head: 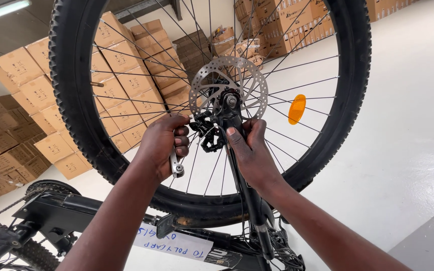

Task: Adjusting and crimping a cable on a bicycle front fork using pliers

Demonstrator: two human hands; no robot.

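Here, left hand point(163, 145) gripping silver lever point(176, 165), right hand point(251, 150) on fork leg point(247, 193), beside brake disc point(228, 85)

Left hand point(163, 145) grips silver tool point(176, 165) (beside brake caliper point(207, 134)).

The wheel point(212, 100) is cut off at 12 o'clock by the top edge. The left hand point(163, 145) covers most of a silver tool point(177, 165); only its end shows. The right hand point(249, 150) hides part of the fork leg point(257, 211). The brake caliper point(208, 135) is too dark for detail. The bike frame point(76, 211) and rear tyre point(6, 241) run off at 7 o'clock.
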